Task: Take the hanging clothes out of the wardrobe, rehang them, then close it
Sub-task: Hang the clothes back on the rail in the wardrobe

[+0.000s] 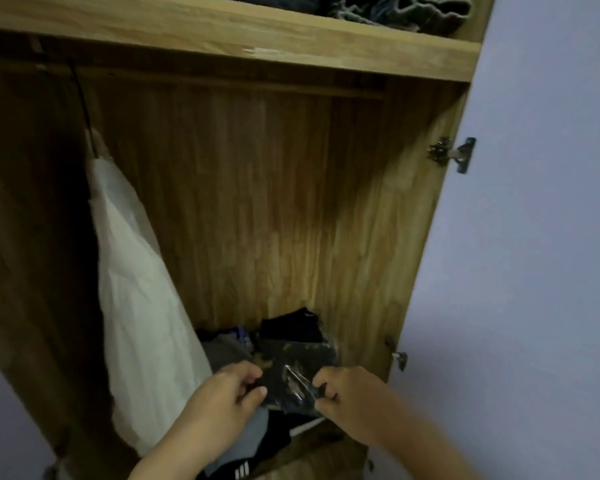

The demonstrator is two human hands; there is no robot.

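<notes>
The wooden wardrobe (257,202) stands open. At its far left a white garment (136,306) hangs from a dark hanger (82,102) on the rail (222,83). On the wardrobe floor lies a dark garment in a shiny clear plastic wrap (291,379). My left hand (229,393) grips its left edge and my right hand (343,389) pinches its right edge. Both hands are low at the front of the wardrobe.
A pile of dark and grey folded clothes (257,438) lies on the wardrobe floor under the package. More dark clothes (395,8) sit on the top shelf (222,32). The open right door (534,237) is pale lilac, with hinges (451,154) on its edge.
</notes>
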